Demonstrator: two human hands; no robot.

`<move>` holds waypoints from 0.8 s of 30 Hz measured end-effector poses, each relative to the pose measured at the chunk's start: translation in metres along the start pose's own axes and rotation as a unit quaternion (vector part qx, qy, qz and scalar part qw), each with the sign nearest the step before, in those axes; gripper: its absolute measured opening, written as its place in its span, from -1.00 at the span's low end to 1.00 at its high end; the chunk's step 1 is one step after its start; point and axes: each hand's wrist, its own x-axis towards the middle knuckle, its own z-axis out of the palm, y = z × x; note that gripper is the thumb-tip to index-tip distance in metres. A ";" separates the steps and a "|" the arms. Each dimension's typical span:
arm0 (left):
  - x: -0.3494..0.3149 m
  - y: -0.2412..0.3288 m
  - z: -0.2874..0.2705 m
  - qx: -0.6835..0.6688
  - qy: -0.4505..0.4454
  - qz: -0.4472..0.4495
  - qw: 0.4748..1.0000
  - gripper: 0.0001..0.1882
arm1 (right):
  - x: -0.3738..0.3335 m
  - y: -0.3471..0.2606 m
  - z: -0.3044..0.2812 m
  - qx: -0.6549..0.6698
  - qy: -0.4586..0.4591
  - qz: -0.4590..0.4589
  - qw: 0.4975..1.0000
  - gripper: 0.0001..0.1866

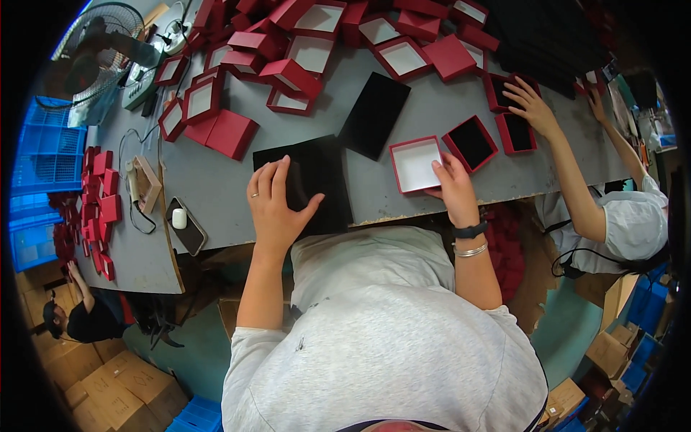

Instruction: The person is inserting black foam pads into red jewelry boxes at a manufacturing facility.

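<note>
My left hand point(277, 201), fingers spread, rests on a dark black sheet or pad point(324, 180) near the table's front edge; a fold or loose piece shows by its thumb. My right hand point(455, 189) grips the right side of a red open box point(417, 165) with a white inside, thumb over the rim, fingers partly hidden beneath. Beyond my hands lies another flat black sheet point(374, 115), set at a slant. Just right of the held box sits a red box with a black lining point(470, 144).
Red boxes point(288, 79) are heaped across the back of the grey table point(237, 187). A co-worker's hand point(531, 106) touches black-lined boxes at right. A phone with a white case on it point(187, 227) and a fan point(93, 54) are at left. Another person point(86, 313) works at far left.
</note>
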 end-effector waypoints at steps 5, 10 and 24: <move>0.021 0.061 -0.008 -0.086 0.015 0.125 0.988 0.00 | -0.032 -0.026 0.020 -0.514 0.147 -0.433 0.726 -0.35; 0.040 0.107 0.034 -0.151 -0.061 0.145 0.976 0.15 | -0.055 -0.021 0.052 0.007 -0.133 -0.145 0.980 -0.30; 0.057 0.098 0.093 -0.205 -0.225 0.101 0.947 0.23 | 0.007 -0.001 -0.021 -0.390 0.091 -0.291 0.869 -0.56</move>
